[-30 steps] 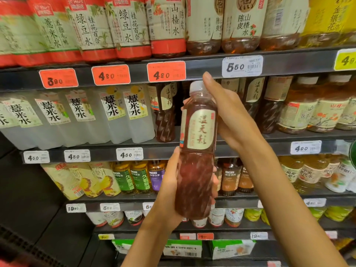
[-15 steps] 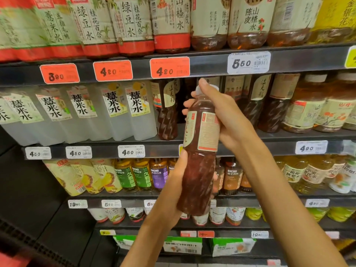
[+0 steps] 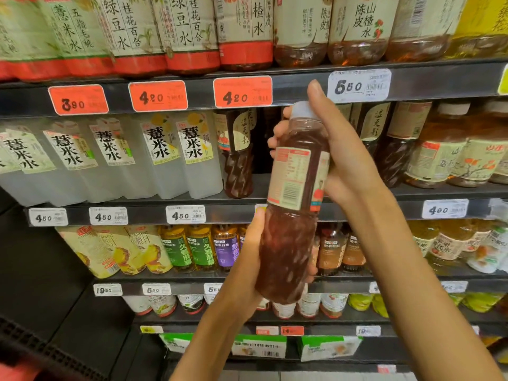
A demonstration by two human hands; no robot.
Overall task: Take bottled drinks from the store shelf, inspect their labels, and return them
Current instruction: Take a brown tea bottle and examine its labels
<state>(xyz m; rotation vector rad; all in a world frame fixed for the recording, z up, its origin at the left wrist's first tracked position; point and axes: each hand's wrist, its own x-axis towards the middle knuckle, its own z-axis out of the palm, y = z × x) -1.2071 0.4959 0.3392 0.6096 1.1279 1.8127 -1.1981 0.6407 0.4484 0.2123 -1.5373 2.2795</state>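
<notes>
Bottle [image 3: 291,215] held up in front of the shelves, roughly upright, top tilted slightly right, white cap, dark red-brown drink. Its label [image 3: 294,177] faces the camera with the back panel: pink header block, small print too fine to read, barcode low on the panel, a red figure at the right edge. Right hand [image 3: 343,160] wraps the upper half from behind and the right, thumb running up past the cap, fingertips showing round the left side of the neck. Left hand [image 3: 253,257] grips the lower half from the left, thumb up along the bottle's side, fingers curled behind it. Both hands are closed round the bottle. Top shelf: big bottles reading 绿豆水 桂花百合 [image 3: 121,28] and 陈皮山楂水 [image 3: 362,20], red tags below marked 390 [image 3: 78,99], 420 [image 3: 158,96], 420 [image 3: 242,92] and a white tag 560 [image 3: 358,85]. Second shelf: clear bottles labelled 薏米水 [image 3: 193,145], then dark bottles [image 3: 237,155] of the same look as the held one, label reading 湿无影, and amber bottles [image 3: 437,149] further right. White tags under that shelf read 450 [image 3: 185,215] three times, then 490 [image 3: 444,209] at right. Lower shelf: yellow pineapple-print bottles [image 3: 129,248], green-label [image 3: 178,250] and purple-label [image 3: 226,248] tea bottles; their print is too small to read.
</notes>
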